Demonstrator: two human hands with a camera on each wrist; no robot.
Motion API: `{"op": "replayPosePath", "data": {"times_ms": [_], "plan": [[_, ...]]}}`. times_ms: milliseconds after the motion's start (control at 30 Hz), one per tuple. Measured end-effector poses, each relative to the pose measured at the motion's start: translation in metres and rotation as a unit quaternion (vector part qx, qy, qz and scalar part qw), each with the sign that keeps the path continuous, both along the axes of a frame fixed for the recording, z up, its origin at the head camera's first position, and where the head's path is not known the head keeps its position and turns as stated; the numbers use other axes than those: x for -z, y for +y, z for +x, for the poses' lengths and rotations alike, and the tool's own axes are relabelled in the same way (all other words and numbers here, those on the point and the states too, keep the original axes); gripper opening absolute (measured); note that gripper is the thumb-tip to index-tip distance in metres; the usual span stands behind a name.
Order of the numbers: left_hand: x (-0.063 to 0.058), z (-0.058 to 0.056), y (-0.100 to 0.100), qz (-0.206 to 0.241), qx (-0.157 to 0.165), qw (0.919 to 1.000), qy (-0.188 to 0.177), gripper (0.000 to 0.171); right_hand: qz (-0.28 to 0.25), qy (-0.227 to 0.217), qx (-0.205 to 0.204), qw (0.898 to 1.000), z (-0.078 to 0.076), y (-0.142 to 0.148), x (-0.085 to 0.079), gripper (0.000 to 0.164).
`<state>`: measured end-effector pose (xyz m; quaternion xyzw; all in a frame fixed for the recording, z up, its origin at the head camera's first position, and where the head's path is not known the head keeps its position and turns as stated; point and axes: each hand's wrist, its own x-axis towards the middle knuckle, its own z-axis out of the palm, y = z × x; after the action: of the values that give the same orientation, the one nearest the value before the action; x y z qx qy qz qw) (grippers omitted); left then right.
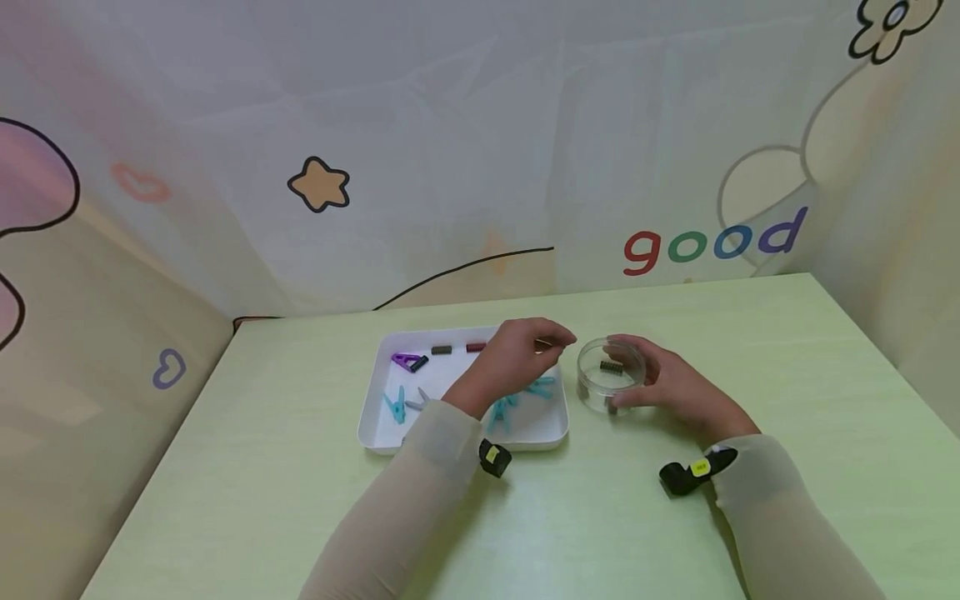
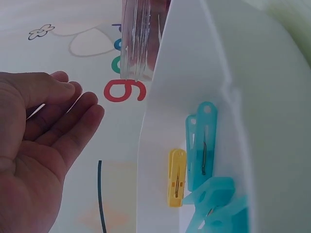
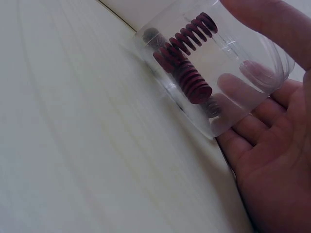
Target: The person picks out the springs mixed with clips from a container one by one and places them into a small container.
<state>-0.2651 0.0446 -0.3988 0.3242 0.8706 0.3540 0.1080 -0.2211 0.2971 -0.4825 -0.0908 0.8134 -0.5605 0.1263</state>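
My right hand (image 1: 675,387) holds a clear round jar (image 1: 592,385) on the table, its thumb and fingers curved around the wall. Inside the jar lie several coil springs, among them a dark red spring (image 3: 193,83) in the right wrist view. Over the right part of a white tray (image 1: 367,425) hovers my left hand (image 1: 513,358); its fingers are loosely bent, the thumb close to them, and nothing shows between them. Teal clips (image 2: 201,141) and a yellow clip (image 2: 176,177) lie in the tray below it.
Also in the tray are a purple clip (image 1: 402,359), a dark spring (image 1: 441,350), a red spring (image 1: 476,347) and a teal clip (image 1: 396,406) at the left. The light green table (image 1: 247,467) meets a printed cloth backdrop (image 1: 450,150) behind.
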Motion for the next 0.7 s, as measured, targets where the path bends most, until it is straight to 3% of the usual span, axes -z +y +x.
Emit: {"op": "replayPosePath", "data": {"times_ms": [700], "plan": [[-0.004, -0.009, -0.012, -0.005, -0.026, 0.9996, -0.008, 0.026, 0.01, 0.0, 0.004, 1.0, 0.0, 0.0, 0.001, 0.084]]}}
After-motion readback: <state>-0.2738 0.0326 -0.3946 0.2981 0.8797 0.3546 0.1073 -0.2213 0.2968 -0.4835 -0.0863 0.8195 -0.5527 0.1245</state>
